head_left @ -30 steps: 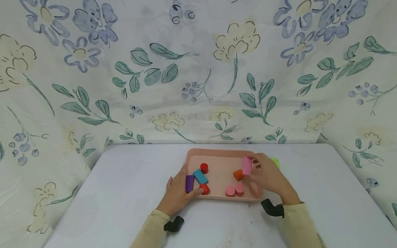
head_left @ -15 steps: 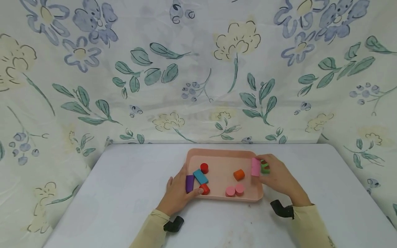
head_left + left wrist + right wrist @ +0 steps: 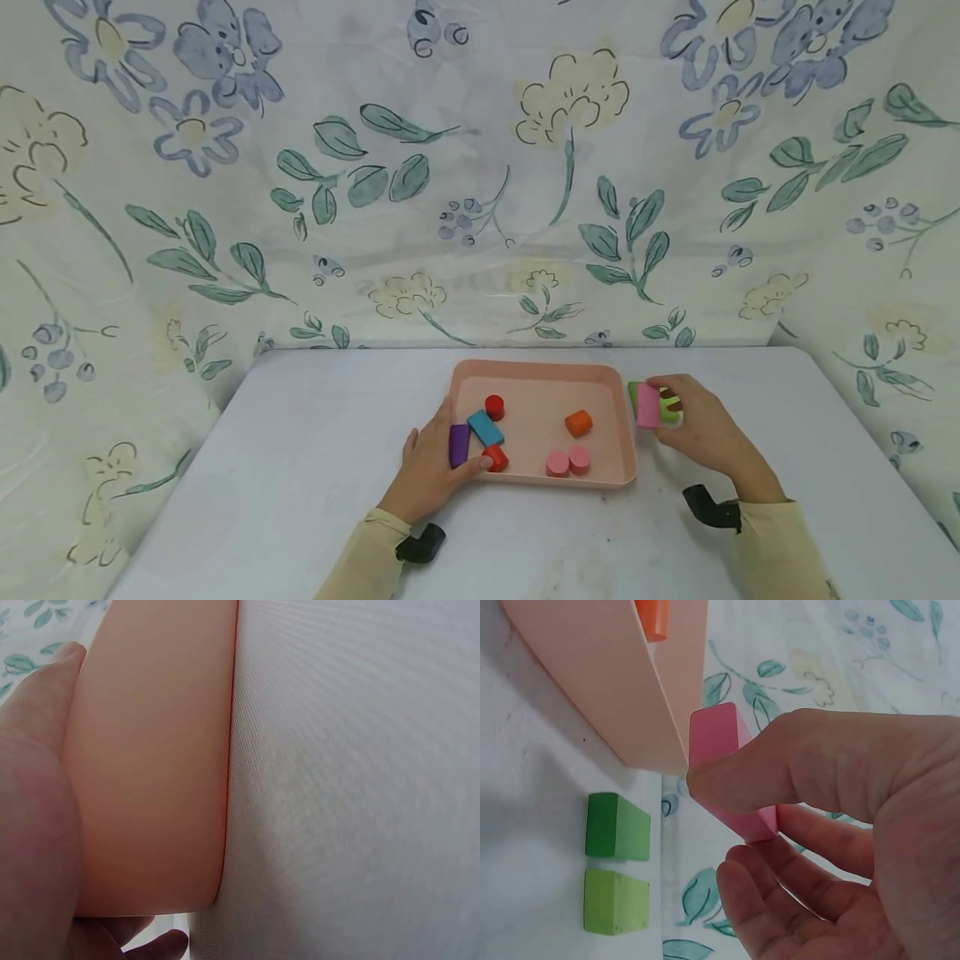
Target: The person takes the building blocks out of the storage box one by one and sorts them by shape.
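My right hand (image 3: pixel 703 427) pinches a pink rectangular block (image 3: pixel 648 406) between thumb and fingers, just past the right edge of the peach tray (image 3: pixel 525 392). In the right wrist view, the pink block (image 3: pixel 714 733) is raised above the table, its underside partly behind the thumb. Below it on the table stand a dark green block (image 3: pixel 616 826) and a light green block (image 3: pixel 615 902), side by side with a small gap. My left hand (image 3: pixel 426 471) grips the tray's front left corner, thumb over the front rim. The left wrist view shows the tray's outer wall (image 3: pixel 154 750) against that hand.
Inside the tray lie a purple block (image 3: pixel 459 445), a blue block (image 3: pixel 485 427), a red cylinder (image 3: pixel 494 407), another red piece (image 3: pixel 496 457), an orange piece (image 3: pixel 578 423) and two pink cylinders (image 3: pixel 557 463). The white table (image 3: pixel 337 417) ends at a flowered cloth (image 3: pixel 480 250).
My right hand has carried the pink block rightward from inside the tray, over its right rim, to above the green blocks. The left hand and tray have stayed put.
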The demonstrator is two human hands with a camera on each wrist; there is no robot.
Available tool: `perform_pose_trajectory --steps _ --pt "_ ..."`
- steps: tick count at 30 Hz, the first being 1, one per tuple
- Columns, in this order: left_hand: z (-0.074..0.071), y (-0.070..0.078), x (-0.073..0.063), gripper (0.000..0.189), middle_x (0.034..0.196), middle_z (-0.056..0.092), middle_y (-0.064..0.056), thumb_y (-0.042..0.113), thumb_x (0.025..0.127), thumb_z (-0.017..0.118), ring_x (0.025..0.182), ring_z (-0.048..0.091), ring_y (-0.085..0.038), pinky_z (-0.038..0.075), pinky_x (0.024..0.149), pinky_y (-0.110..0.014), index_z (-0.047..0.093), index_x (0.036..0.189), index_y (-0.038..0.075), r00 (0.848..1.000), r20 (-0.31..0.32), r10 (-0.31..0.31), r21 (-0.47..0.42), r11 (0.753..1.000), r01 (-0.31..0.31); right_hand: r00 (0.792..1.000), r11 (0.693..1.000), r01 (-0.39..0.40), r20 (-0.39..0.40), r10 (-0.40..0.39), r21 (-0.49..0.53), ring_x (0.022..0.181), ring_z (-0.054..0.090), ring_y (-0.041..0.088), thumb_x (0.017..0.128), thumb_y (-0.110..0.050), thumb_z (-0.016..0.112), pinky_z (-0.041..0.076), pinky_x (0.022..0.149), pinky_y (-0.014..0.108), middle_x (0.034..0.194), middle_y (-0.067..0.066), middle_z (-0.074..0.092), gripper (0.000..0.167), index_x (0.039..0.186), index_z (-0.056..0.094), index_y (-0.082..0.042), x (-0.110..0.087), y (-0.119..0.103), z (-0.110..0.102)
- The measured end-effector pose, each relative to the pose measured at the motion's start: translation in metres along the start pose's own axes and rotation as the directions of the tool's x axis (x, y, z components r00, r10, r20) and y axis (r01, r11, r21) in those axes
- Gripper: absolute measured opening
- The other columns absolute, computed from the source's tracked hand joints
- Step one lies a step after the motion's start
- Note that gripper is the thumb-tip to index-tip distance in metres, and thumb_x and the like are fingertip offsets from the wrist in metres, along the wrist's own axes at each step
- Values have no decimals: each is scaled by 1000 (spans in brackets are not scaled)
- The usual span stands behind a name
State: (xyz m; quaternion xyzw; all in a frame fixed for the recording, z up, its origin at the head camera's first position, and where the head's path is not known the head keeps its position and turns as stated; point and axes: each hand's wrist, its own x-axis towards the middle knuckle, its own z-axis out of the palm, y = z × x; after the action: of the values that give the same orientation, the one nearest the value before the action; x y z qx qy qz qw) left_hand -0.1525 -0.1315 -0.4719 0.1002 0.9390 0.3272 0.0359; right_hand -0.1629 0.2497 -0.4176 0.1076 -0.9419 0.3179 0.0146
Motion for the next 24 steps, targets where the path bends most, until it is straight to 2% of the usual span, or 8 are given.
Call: perform_pose_trajectory --steps 6,13,24 --pt "0 1 0 109 163 25 -18 59 87 68 148 27 -40 5 116 -69 11 161 2 1000 -2 2 9 1000 -2 999 999 32 -16 -32 10 110 58 40 81 1 75 53 92 55 132 26 53 59 135 51 7 -1 9 -7" --pt "0 1 0 108 163 27 -19 56 87 70 148 28 -40 7 116 -69 13 160 1 1000 -10 12 26 1000 -12 1000 1000 -22 16 21 18 111 58 42 82 -1 76 53 92 56 134 28 51 62 137 49 7 -2 18 -10" --pt "0 2 1 109 163 27 -19 58 87 68 148 28 -40 7 116 -69 13 160 1 1000 -4 5 29 1000 -5 998 998 -67 18 67 -14 110 58 45 80 0 76 53 91 56 134 31 49 65 138 48 9 0 31 -16"
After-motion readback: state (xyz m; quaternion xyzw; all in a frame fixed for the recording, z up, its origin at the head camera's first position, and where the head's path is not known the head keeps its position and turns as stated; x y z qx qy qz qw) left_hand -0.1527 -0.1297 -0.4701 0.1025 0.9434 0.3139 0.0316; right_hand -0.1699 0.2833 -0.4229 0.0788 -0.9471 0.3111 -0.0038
